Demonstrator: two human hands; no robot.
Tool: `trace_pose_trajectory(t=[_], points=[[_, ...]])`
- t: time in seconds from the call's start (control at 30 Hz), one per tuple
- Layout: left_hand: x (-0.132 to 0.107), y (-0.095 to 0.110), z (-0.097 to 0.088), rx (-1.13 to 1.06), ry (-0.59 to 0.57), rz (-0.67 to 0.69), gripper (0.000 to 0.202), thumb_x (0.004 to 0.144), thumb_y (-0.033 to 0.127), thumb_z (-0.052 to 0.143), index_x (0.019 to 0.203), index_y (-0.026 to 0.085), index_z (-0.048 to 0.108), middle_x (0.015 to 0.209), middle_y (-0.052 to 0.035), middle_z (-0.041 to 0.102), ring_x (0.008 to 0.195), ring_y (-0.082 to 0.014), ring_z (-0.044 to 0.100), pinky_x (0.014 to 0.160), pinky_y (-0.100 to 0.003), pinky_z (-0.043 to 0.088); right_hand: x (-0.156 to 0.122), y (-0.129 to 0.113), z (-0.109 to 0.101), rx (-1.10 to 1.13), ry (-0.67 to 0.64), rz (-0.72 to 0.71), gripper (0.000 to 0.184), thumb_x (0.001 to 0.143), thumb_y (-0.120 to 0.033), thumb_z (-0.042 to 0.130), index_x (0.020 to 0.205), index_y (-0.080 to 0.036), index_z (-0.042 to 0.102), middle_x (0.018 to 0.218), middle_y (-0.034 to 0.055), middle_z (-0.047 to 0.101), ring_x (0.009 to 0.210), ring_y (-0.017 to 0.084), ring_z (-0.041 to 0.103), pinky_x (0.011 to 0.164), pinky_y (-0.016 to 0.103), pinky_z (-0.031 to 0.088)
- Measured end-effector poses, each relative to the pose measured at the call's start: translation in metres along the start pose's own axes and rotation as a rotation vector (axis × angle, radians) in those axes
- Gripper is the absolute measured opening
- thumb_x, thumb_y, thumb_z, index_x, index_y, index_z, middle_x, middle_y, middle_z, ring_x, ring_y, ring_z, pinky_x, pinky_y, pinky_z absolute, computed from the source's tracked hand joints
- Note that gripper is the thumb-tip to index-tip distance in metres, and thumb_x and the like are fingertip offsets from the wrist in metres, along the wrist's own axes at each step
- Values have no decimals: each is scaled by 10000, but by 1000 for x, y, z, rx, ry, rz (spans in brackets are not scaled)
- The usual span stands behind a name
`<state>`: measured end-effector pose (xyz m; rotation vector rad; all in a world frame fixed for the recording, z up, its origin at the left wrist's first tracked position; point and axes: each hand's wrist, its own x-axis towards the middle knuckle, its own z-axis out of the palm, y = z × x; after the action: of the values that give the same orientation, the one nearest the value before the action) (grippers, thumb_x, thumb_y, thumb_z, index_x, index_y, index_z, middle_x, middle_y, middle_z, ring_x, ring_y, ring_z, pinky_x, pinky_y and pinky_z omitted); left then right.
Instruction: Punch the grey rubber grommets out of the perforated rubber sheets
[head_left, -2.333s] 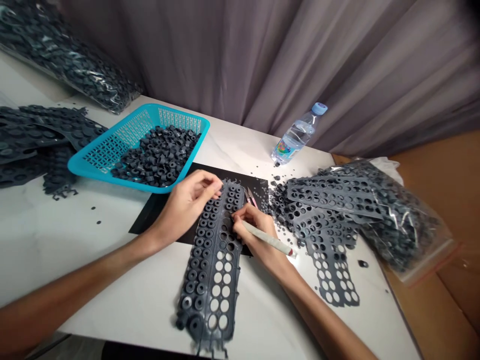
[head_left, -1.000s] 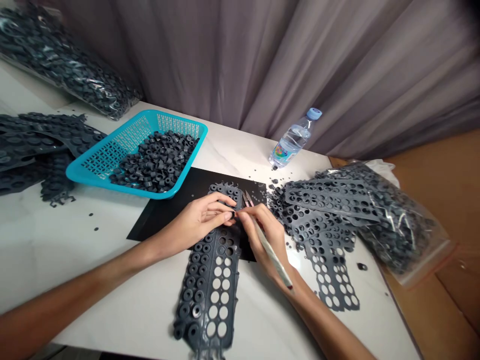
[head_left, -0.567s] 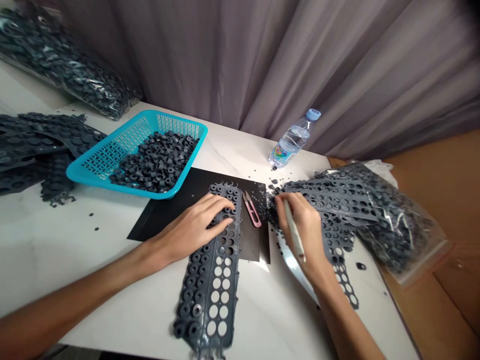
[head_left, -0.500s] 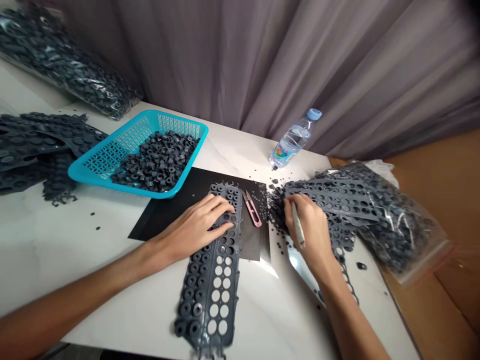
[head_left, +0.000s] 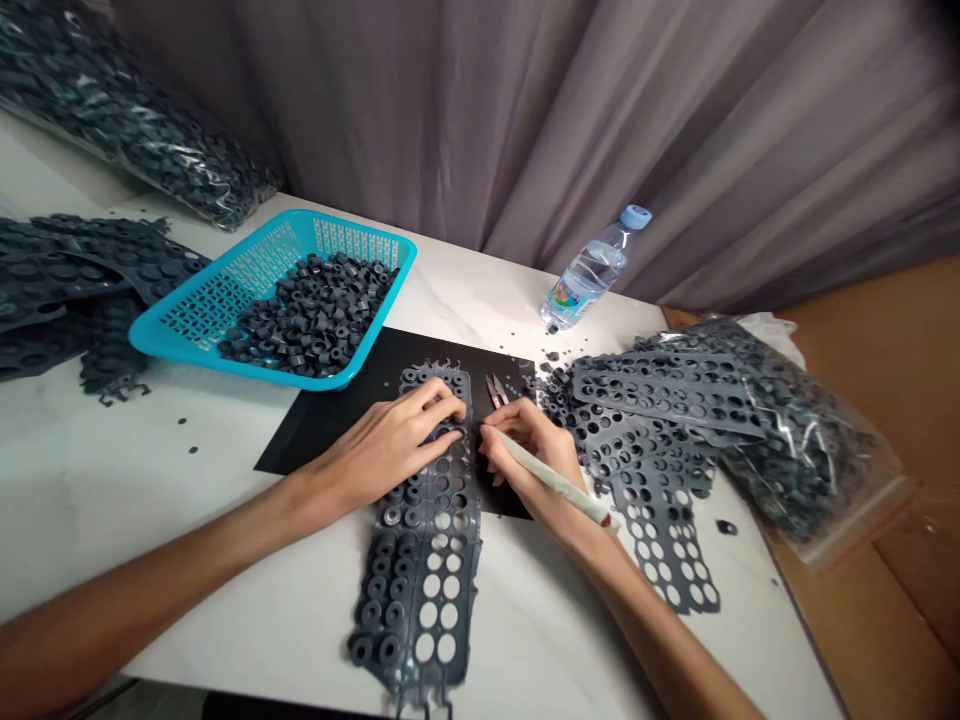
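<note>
Backing white table (head_left: 285,620), grey curtain (head_left: 450,110)

Blue-capped water bottle (head_left: 586,278) on the white table (head_left: 255,610) before a grey curtain (head_left: 420,120), brown cardboard (head_left: 919,400) at right

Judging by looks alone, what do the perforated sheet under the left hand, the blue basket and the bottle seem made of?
Perforated sheet: perhaps rubber or soft plastic, mostly matte; the surface is dull dark grey.
Blue basket: probably plastic, smooth with slight sheen; thin latticed walls.
Bottle: likely plastic, clear, glossy; transparent sides, bright highlights.
</note>
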<state>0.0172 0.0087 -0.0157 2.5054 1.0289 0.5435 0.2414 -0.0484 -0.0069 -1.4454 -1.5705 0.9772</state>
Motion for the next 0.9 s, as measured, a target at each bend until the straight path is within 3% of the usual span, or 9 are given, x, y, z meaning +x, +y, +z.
trace_pose_trajectory(t=[0.17, 0.6, 0.9], points=[[2, -2, -1, -33, 7, 45, 231, 1072, 275, 606, 1300, 241, 613, 1276, -65, 662, 1250, -283, 628, 1013, -423, 582, 3, 9, 6, 124, -43, 36, 190, 1027, -374, 640, 925, -214, 631, 723, -13, 668, 560, 134, 640, 551, 242, 546], [3, -13, 1, -209, -49, 42, 199, 1070, 302, 607, 1249, 239, 666, 1229, -44, 664, 1155, -240, 694, 1048, -404, 548, 5, 13, 8, 122, -75, 45, 108, 992, -280, 649, 923, -202, 679, 764, -15, 647, 606, 131, 609, 544, 231, 503], [4, -14, 4, -219, -29, 34, 220, 1067, 326, 601, 1264, 248, 662, 1207, -55, 615, 1150, -240, 675, 1045, -412, 552, 7, 16, 10, 184, -65, 73, 117, 972, -310, 665, 940, -199, 685, 782, -2, 659, 639, 141, 616, 553, 233, 545]])
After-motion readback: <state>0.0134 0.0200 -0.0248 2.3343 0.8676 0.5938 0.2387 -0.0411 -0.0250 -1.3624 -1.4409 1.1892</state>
